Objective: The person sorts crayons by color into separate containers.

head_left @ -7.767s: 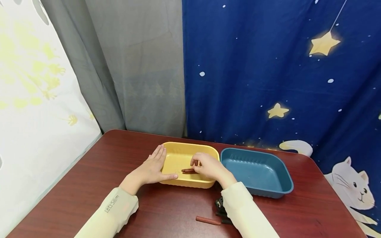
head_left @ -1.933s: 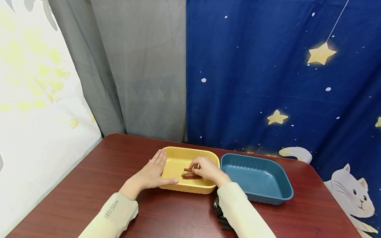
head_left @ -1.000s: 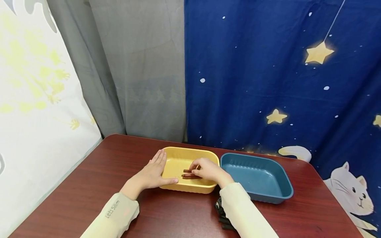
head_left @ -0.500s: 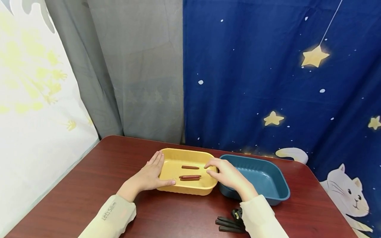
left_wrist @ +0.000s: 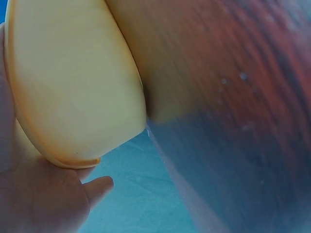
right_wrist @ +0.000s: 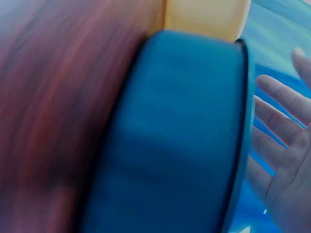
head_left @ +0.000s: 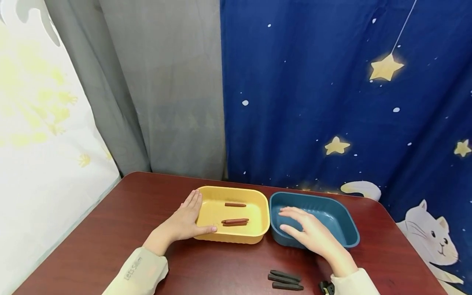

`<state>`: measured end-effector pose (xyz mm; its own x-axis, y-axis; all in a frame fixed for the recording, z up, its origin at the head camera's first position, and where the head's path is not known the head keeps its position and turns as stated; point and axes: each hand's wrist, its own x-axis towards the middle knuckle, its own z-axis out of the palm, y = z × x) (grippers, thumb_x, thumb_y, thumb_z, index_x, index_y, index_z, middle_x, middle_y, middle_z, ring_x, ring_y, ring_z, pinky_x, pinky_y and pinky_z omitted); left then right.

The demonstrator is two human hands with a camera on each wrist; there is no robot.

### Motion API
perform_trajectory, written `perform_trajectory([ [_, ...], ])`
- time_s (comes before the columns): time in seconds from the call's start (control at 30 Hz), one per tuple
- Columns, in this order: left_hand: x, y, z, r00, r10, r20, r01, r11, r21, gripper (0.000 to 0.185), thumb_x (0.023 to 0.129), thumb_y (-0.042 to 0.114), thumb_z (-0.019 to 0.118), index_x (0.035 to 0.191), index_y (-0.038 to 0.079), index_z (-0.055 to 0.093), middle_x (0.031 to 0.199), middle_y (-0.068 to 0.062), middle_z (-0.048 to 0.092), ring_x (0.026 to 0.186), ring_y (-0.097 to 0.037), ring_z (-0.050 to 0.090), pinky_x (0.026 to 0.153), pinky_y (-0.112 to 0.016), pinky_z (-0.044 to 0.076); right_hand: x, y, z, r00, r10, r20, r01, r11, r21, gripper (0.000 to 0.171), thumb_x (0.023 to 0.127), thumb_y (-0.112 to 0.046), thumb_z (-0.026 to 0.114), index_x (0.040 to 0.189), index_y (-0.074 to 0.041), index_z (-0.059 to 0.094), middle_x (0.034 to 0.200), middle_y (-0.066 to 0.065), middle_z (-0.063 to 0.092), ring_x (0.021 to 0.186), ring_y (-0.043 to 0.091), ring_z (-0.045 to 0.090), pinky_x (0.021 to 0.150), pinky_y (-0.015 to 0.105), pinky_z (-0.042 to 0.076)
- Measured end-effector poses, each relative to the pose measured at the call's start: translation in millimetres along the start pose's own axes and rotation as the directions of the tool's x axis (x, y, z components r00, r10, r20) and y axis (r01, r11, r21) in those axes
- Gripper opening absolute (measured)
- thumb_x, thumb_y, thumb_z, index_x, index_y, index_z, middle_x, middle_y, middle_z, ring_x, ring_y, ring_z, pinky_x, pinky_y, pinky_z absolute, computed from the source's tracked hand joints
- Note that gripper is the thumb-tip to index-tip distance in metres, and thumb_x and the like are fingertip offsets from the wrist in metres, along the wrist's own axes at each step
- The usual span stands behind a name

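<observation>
My left hand (head_left: 183, 220) rests on the left end of the yellow bin (head_left: 236, 238), fingers straight along the rim and thumb over the front edge. Inside that bin lie three brown crayons: a single crayon (head_left: 235, 205) toward the back and a touching pair (head_left: 235, 221) nearer the front. My right hand (head_left: 313, 233) hovers over the blue bin (head_left: 346, 223), its fingers spread and nothing in them. In the right wrist view the blue bin's outer wall (right_wrist: 165, 131) stands beside the extended fingers (right_wrist: 279, 121).
Several black crayons (head_left: 284, 280) lie together on the dark red table (head_left: 206, 270), in front of the bins. The two bins stand side by side. Grey and blue curtains (head_left: 295, 102) hang behind the table. A white cloth (head_left: 55, 184) borders it on the left.
The brown crayon that lay on the table is now in the yellow bin. My right hand has let go of it and moved right, over the blue bin. My left hand stays put.
</observation>
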<state>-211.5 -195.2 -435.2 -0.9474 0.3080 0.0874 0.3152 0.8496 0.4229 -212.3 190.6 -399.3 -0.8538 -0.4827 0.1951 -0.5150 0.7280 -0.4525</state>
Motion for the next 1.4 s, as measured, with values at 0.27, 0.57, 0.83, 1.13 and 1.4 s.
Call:
perform_trajectory([
  [0.27, -0.8, -0.6, 7.2, 1.0, 0.005, 0.004, -0.005, 1.0, -0.008, 0.12, 0.08, 0.071, 0.065, 0.152, -0.013, 0.018, 0.164, -0.029, 0.009, 0.154, -0.043, 0.006, 0.118, -0.062, 0.022, -31.9, 31.1, -9.1, 0.997, 0.058, -0.047, -0.06, 0.997, -0.04, 0.058, 0.094, -0.044, 0.066, 0.144, -0.017, 0.054, 0.149, 0.007, 0.052, 0.141, 0.038, 0.043, 0.106, 0.066, 0.038],
  [0.57, 2.8, -4.7, 5.4, 1.0, 0.014, 0.016, -0.014, 1.0, 0.011, 0.122, 0.079, 0.074, 0.063, 0.153, -0.012, 0.017, 0.164, -0.028, 0.009, 0.154, -0.042, 0.007, 0.119, -0.06, 0.022, -54.7, 67.1, -35.4, 0.986, 0.162, -0.032, -0.163, 0.986, -0.026, 0.083, 0.095, -0.046, 0.063, 0.158, -0.009, 0.026, 0.166, 0.017, 0.019, 0.153, 0.042, 0.01, 0.106, 0.073, 0.026],
  [0.83, 9.6, -9.3, -0.7, 1.0, 0.023, 0.01, -0.023, 0.999, 0.026, 0.122, 0.081, 0.072, 0.064, 0.152, -0.014, 0.017, 0.163, -0.03, 0.009, 0.153, -0.043, 0.006, 0.119, -0.061, 0.021, -59.6, 101.2, -51.0, 0.975, 0.219, -0.025, -0.219, 0.976, -0.012, 0.091, 0.096, -0.045, 0.061, 0.16, -0.008, 0.008, 0.168, 0.016, 0.002, 0.155, 0.035, -0.007, 0.111, 0.074, 0.015],
  [1.13, 13.9, -9.3, -3.9, 0.999, 0.017, 0.038, -0.018, 1.0, 0.006, 0.123, 0.08, 0.072, 0.065, 0.154, -0.012, 0.014, 0.164, -0.028, 0.007, 0.154, -0.042, 0.006, 0.117, -0.065, 0.022, -64.3, 120.4, -51.5, 0.974, 0.225, 0.029, -0.226, 0.973, 0.038, 0.103, 0.091, -0.038, 0.069, 0.16, -0.008, -0.002, 0.166, 0.024, -0.001, 0.152, 0.048, -0.003, 0.109, 0.076, 0.013],
  [1.4, 15.0, -11.4, -3.5, 0.999, 0.033, 0.035, -0.034, 0.999, 0.013, 0.126, 0.078, 0.074, 0.066, 0.154, -0.011, 0.012, 0.165, -0.027, 0.006, 0.154, -0.041, 0.005, 0.121, -0.06, 0.018, -56.3, 122.8, -43.9, 0.976, 0.211, 0.048, -0.212, 0.977, 0.021, 0.112, 0.086, -0.041, 0.074, 0.157, 0.004, 0.001, 0.163, 0.031, 0.002, 0.15, 0.051, -0.002, 0.112, 0.074, 0.011],
])
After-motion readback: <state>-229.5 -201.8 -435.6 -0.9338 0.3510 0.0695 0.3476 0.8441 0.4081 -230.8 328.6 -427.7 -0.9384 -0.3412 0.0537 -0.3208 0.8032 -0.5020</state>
